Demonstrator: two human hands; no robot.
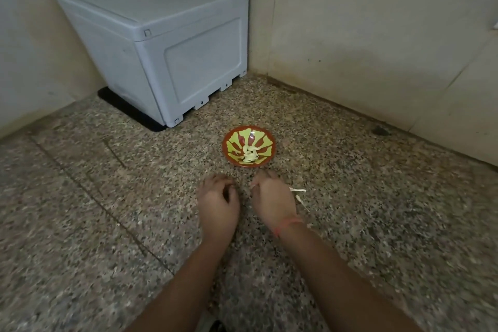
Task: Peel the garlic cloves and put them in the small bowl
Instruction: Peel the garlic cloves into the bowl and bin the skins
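- While both forearms enter from 6 o'clock, the left hand [218, 195] and right hand [272, 193] sit side by side low over the speckled floor [107, 197]. Their fingers are curled inward and their backs face the camera, so it cannot be told whether either pinches a clove.
- Risk: a clove slipping from curled fingers would probably roll across the hard floor, gather grit and be lost against the speckle.
- Peel scraps [297, 191] lie just beside the right hand at 3 o'clock. A sweep of that wrist could scatter them toward the bowl.
- At 12 o'clock, near the knuckles, the small bowl [232, 140] holds the peeled garlic cloves [249, 155], heaped at its centre and near side. It looks shallow and light, so a knock on the near rim could slide or tip it.
- Open floor extends at 9 and 3 o'clock.
- Farther off, a grey box [167, 43] on a black mat [121, 105] fills the corner at 11 o'clock. The wall [377, 21] bounds the floor from 12 to 3 o'clock, well apart from the bowl.
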